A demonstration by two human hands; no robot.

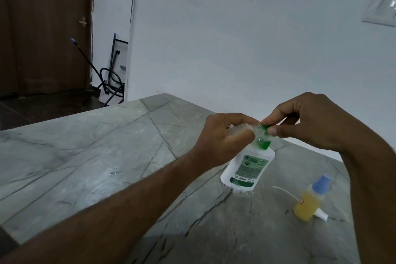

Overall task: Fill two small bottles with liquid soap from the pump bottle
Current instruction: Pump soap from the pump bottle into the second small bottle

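Far left, a brown door (42,28) stood shut, with black hoses and a rod (107,79) leaning in the gap beside the white wall (235,38). Grey veined stone tabletop (85,156) filled the lower frame, with a small wet smear (113,172) near its middle. Left hand (222,137) reached in from lower left, fingers curled tight around a small clear bottle (242,129) held tilted, nearly on its side, mouth pointing right toward the pump. Contents of that small bottle were hard to make out. Just below and right of it, the white pump bottle (248,167) with a green label stood on the tabletop, looking tilted in the wide-angle view, its green pump head (327,178) no — its green pump (263,141) up between the two hands. Right hand (310,122) came from the right, thumb and forefinger pinched on the green pump top, other fingers curled. Clear bottle mouth sat right at the pump spout, touching or nearly so; could not tell which. Further right, apart from the pump bottle, a small bottle of yellow liquid (306,203) with a blue cap (321,184) stood on the tabletop. A white spray cap with a thin tube (321,215) lay touching or just beside its base. High on the far right wall, a switch plate (379,10).
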